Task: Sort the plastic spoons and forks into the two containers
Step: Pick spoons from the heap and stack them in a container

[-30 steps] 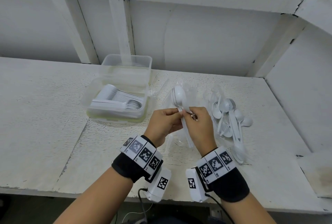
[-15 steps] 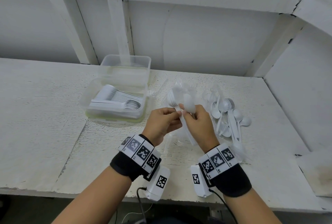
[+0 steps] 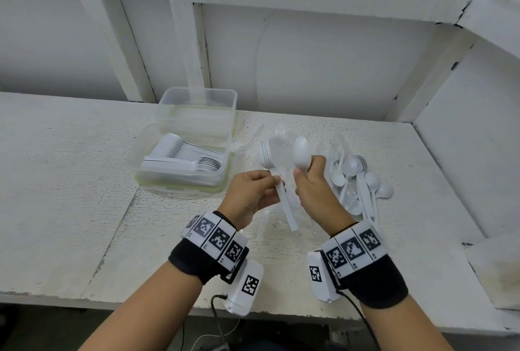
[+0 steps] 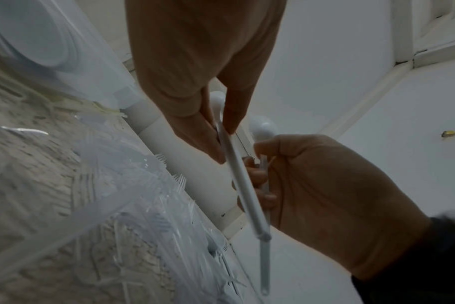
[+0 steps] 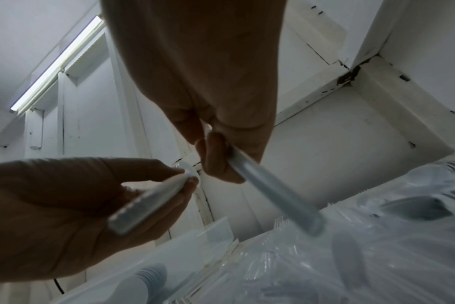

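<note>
My left hand pinches a small stack of white forks, tines up and handles hanging down toward the table. My right hand grips one white spoon by its neck, bowl up, just right of the forks and apart from them. In the left wrist view the left hand's fingers pinch the fork handles. The right wrist view shows the spoon handle running out of my right hand. Two clear containers stand at the back left: the near one holds rows of stacked white cutlery, and the far one looks empty.
A loose pile of white spoons lies on the white table right of my hands. Clear plastic forks and wrapping lie scattered behind and under the hands. A wall with posts rises behind, and a side wall closes the right.
The two hands were together on one bundle. The right hand has drawn the spoon off it and moved right, so the hands now stand apart.
</note>
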